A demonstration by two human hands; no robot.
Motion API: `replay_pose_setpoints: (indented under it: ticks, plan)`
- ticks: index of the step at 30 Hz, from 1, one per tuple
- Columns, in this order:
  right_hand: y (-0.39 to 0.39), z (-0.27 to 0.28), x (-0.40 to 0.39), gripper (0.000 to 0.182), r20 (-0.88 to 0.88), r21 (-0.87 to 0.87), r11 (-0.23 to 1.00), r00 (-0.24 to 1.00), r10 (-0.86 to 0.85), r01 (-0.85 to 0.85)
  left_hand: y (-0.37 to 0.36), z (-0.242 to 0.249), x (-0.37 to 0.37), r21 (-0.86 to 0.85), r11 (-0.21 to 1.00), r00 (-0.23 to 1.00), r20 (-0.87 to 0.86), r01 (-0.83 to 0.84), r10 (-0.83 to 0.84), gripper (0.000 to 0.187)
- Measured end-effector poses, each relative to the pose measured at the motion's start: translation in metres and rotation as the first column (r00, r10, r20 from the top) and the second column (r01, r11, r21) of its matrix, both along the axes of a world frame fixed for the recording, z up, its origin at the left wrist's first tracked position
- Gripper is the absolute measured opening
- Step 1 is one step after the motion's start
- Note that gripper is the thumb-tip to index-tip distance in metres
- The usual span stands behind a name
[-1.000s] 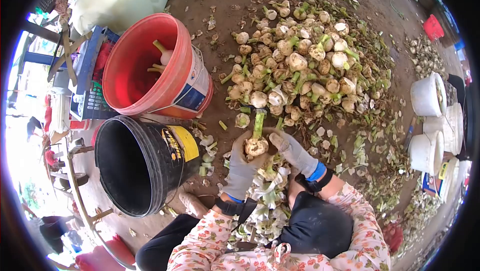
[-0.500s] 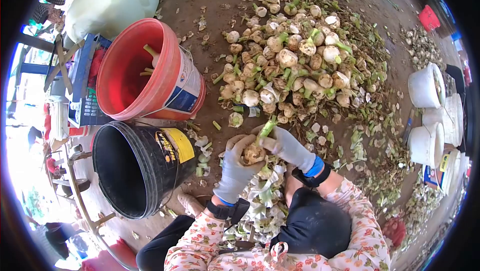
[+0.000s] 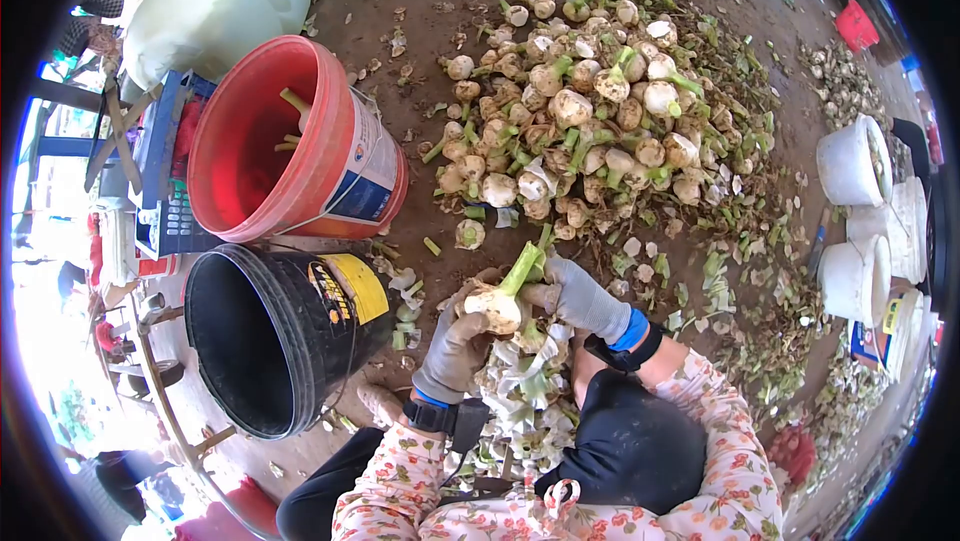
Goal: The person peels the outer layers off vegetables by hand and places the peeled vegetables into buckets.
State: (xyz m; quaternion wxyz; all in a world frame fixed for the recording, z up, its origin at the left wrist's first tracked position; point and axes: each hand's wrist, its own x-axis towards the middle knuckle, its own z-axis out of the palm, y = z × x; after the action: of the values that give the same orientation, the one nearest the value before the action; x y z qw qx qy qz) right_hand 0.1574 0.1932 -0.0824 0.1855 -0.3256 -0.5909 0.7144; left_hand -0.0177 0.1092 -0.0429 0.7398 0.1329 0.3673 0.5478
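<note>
My left hand (image 3: pixel 452 349), in a grey-white glove, is closed around a dirt-marked garlic bulb (image 3: pixel 497 311) with a thick green stem. At the stem's right side, my gloved right hand (image 3: pixel 588 303) is closed, its thumb and fingers pinched on a green strip of garlic skin (image 3: pixel 545 238) beside the stem. Exactly where the strip joins the bulb is hidden. Below both hands, peeled garlic skins (image 3: pixel 520 381) lie heaped between my legs. A large pile of garlic bulbs (image 3: pixel 590 131) with cut stems spreads on the ground ahead.
On the left, a red bucket (image 3: pixel 318 156) lies tilted with some stemmed bulbs inside, next to a black bucket (image 3: pixel 275 346) facing left. White buckets (image 3: pixel 852 169) stand at the right. A blue crate (image 3: pixel 172 166) and a large pale sack (image 3: pixel 220 6) are at the far left.
The garlic bulb has turned in my left hand and shows a whiter side. My right hand has moved slightly right, and a green strip now stands apart from the stem.
</note>
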Motion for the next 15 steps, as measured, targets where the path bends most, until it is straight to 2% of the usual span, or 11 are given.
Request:
replay_pose_setpoints:
  ticks: [1,2,4,6,7,8,10,11,12,13,15]
  plan:
    - [-0.002,-0.003,-0.001,0.015,0.013,0.069,0.998,1.0,-0.007,0.006,-0.004,-0.009,-0.002,-0.032,0.999,0.995,0.097,-0.017,0.02,0.062]
    - [-0.002,-0.007,-0.002,0.016,-0.014,0.253,0.966,0.999,-0.043,0.045,-0.007,-0.02,-0.004,-0.066,0.997,0.98,0.194,-0.031,0.043,0.061]
    - [0.001,-0.007,-0.002,0.019,-0.083,0.586,0.801,0.992,-0.094,0.125,-0.008,-0.02,-0.003,-0.126,0.991,0.951,0.299,-0.043,0.079,0.055]
    - [-0.006,0.009,-0.006,0.022,-0.169,0.194,0.96,0.971,-0.168,0.2,-0.004,-0.013,-0.003,-0.173,0.984,0.945,0.314,-0.041,0.095,0.049]
    - [-0.011,0.016,-0.01,0.024,-0.197,-0.022,0.976,0.956,-0.217,0.217,-0.002,-0.012,-0.002,-0.197,0.98,0.941,0.322,-0.04,0.103,0.047]
    - [-0.015,0.01,-0.014,0.026,-0.276,-0.16,0.952,0.914,-0.297,0.261,-0.001,-0.012,0.0,-0.204,0.977,0.976,0.192,-0.067,0.107,0.045]
    - [-0.012,-0.008,-0.011,0.022,-0.1,0.203,0.927,0.948,-0.302,0.316,0.0,-0.014,0.006,-0.206,0.971,0.991,-0.075,-0.121,0.108,0.043]
    - [-0.01,-0.015,-0.009,0.02,-0.014,0.382,0.873,0.946,-0.324,0.304,-0.001,-0.016,0.007,-0.142,0.975,0.946,-0.299,-0.172,0.123,0.043]
    - [-0.006,0.004,-0.008,0.017,0.015,0.455,0.851,0.954,-0.3,0.261,-0.004,-0.02,0.008,-0.069,0.976,0.85,-0.508,-0.205,0.142,0.043]
    - [-0.005,0.011,-0.006,0.016,0.022,0.251,0.934,0.963,-0.269,0.255,-0.005,-0.018,0.009,0.008,0.976,0.708,-0.687,-0.219,0.164,0.043]
    - [-0.007,0.016,0.001,0.016,0.015,-0.191,0.96,0.979,-0.203,0.202,-0.003,-0.014,-0.003,-0.13,0.966,0.789,-0.606,-0.225,0.103,0.04]
